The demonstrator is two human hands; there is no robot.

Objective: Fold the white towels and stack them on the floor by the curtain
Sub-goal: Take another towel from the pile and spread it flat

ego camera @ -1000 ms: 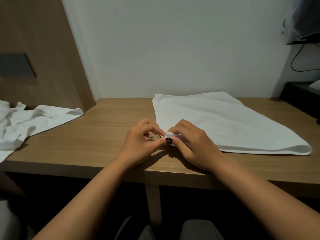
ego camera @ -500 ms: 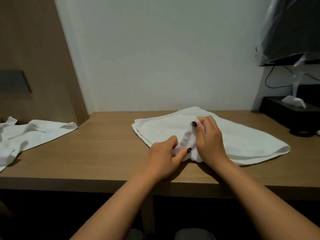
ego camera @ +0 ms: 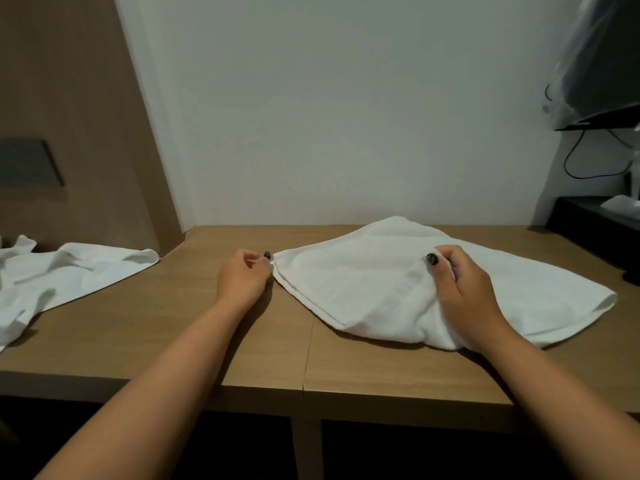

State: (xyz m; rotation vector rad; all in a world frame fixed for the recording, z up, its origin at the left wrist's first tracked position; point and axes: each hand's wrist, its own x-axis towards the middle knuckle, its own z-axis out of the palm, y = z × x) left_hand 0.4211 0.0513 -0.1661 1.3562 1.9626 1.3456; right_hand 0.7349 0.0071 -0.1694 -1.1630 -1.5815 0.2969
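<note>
A white towel (ego camera: 349,282) lies partly folded on the wooden table (ego camera: 194,327), its near part doubled over the rest. My left hand (ego camera: 242,278) pinches the towel's left corner at the table surface. My right hand (ego camera: 460,285) grips a raised fold of the towel near its middle, fingers curled into the cloth. A second white towel (ego camera: 65,271) lies crumpled and unfolded at the left end of the table.
A white wall stands behind the table, with a brown panel (ego camera: 69,116) on the left. A dark box (ego camera: 595,226) with a white tissue sits at the right, below a dark screen (ego camera: 609,64) wrapped in plastic, with a cable hanging.
My hands left the towel's near corner and spread apart. The left went to the left corner, the right lifted cloth over the middle. The towel's near part now lies folded over.
</note>
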